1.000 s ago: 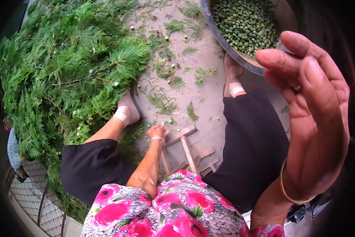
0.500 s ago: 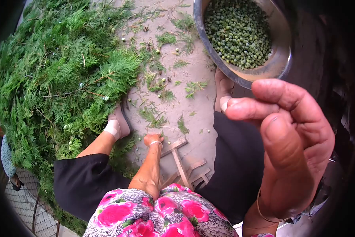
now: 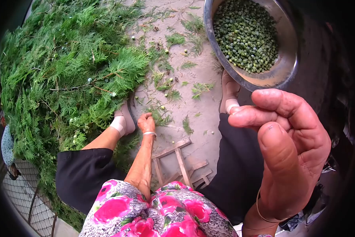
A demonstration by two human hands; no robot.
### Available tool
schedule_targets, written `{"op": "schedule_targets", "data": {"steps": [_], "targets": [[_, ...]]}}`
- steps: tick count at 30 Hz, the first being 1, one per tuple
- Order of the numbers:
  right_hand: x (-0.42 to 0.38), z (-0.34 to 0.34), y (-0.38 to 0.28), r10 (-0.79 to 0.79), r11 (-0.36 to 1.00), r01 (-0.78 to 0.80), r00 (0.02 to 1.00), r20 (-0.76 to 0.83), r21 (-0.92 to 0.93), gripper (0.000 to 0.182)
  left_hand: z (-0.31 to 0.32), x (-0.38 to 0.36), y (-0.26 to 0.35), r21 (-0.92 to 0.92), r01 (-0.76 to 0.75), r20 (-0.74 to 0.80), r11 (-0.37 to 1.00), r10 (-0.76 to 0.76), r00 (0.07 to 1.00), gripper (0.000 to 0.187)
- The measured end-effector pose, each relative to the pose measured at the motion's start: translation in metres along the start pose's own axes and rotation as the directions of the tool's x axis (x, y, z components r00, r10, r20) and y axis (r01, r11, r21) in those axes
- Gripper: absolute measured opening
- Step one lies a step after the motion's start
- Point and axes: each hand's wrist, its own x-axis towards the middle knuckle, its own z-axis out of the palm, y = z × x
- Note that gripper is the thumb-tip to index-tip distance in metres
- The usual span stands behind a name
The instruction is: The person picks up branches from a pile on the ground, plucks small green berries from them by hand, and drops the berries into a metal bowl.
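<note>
My right hand (image 3: 296,146) is raised close to the camera, below the metal bowl. Its fingers are loosely bent, with the thumb apart from them, and nothing shows in it. Small green cones (image 3: 244,37) fill much of the bowl (image 3: 278,79). Lower down, near my shoe, my left hand (image 3: 147,123) is closed over the ground; whatever its fingers hold is too small or hidden to make out. Beside it on the left rises a large heap of green conifer branches (image 3: 67,59), with a few pale cones on the sprigs.
Loose sprigs (image 3: 201,89) and scattered cones lie on the concrete ground (image 3: 177,106). A wooden frame (image 3: 181,162) lies between my legs. Wire mesh (image 3: 27,197) and a patterned blue cloth (image 3: 7,148) show at the lower left.
My left hand has moved up and slightly left, away from the wooden frame. My right hand stays nearly in place. The whole view has shifted a little to the right.
</note>
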Motion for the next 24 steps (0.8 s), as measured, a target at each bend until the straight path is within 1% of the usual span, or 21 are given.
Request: {"op": "schedule_targets", "data": {"steps": [1,2,3,4,5,6,7,9,10,12,13,15,16,18,19,20,21,22,24], "targets": [[0.002,-0.008,0.002,0.015,1.000,-0.015,1.000,0.015,-0.005,0.046,-0.009,0.000,-0.015,0.149,0.037,-0.029,0.988,-0.033,0.999,0.017],[0.003,-0.012,0.003,0.028,1.000,-0.029,0.998,0.054,0.009,0.045,-0.013,-0.017,0.002,0.256,0.009,-0.076,0.967,0.010,0.997,0.009],[0.003,-0.011,0.000,0.030,0.999,-0.031,0.997,0.075,0.015,0.045,-0.012,-0.022,0.004,0.257,0.009,-0.078,0.966,0.012,0.997,0.009],[0.003,-0.009,-0.003,0.032,0.999,-0.034,0.995,0.096,0.021,0.045,-0.010,-0.025,0.006,0.249,-0.038,-0.034,0.968,0.048,0.998,0.009],[0.000,0.001,-0.016,0.080,0.995,-0.078,0.996,0.029,-0.065,0.044,-0.006,-0.028,0.006,0.240,-0.082,0.010,0.967,0.082,0.997,0.011],[-0.002,0.003,-0.019,0.100,0.989,-0.100,0.995,-0.006,-0.107,0.044,0.005,-0.027,0.013,0.201,-0.175,0.007,0.964,0.177,0.984,0.015],[-0.004,0.006,-0.023,0.120,0.981,-0.125,0.992,-0.041,-0.148,0.043,0.018,-0.025,0.020,0.200,-0.175,0.006,0.964,0.178,0.984,0.015],[-0.004,0.006,-0.025,0.152,0.977,-0.156,0.988,-0.042,-0.143,0.044,0.038,-0.027,0.055,0.185,-0.272,0.006,0.944,0.275,0.961,0.016],[-0.003,0.007,-0.026,0.159,0.976,-0.163,0.987,-0.040,-0.142,0.045,0.042,-0.023,0.053,0.180,-0.276,0.002,0.944,0.280,0.960,0.016],[-0.002,0.008,-0.029,0.210,0.966,-0.215,0.976,-0.051,-0.145,0.046,0.055,-0.012,0.047,0.402,-0.393,0.116,0.827,0.380,0.918,0.015],[-0.002,0.008,-0.030,0.224,0.962,-0.230,0.973,-0.055,-0.146,0.047,0.060,-0.009,0.043,0.398,-0.397,0.113,0.827,0.385,0.916,0.015],[-0.003,0.007,-0.027,0.197,0.969,-0.208,0.976,-0.093,-0.133,0.047,0.060,-0.008,0.044,0.529,-0.381,0.075,0.759,0.405,0.911,0.013],[-0.003,0.007,-0.027,0.188,0.971,-0.200,0.977,-0.104,-0.129,0.048,0.060,-0.006,0.045,0.529,-0.380,0.071,0.759,0.406,0.911,0.013],[-0.001,0.004,-0.028,0.194,0.965,-0.201,0.979,-0.057,-0.171,0.047,0.056,-0.009,0.065,0.422,-0.299,0.056,0.856,0.305,0.951,0.009],[0.000,0.004,-0.028,0.197,0.962,-0.202,0.979,-0.042,-0.185,0.047,0.058,-0.007,0.073,0.423,-0.298,0.054,0.856,0.304,0.951,0.009],[-0.001,0.007,-0.029,0.180,0.972,-0.182,0.983,-0.030,-0.146,0.047,0.062,-0.003,0.081,0.360,-0.440,0.073,0.823,0.446,0.892,0.008],[-0.001,0.008,-0.029,0.161,0.981,-0.162,0.987,-0.020,-0.107,0.047,0.066,0.000,0.085,0.292,-0.574,0.081,0.765,0.578,0.812,0.007],[-0.001,0.008,-0.028,0.160,0.981,-0.161,0.987,-0.019,-0.107,0.047,0.070,0.002,0.088,0.292,-0.575,0.080,0.765,0.579,0.811,0.007],[-0.001,0.008,-0.029,0.166,0.979,-0.167,0.986,-0.019,-0.116,0.047,0.076,0.008,0.094,0.443,-0.585,0.227,0.680,0.546,0.807,0.005]]}}
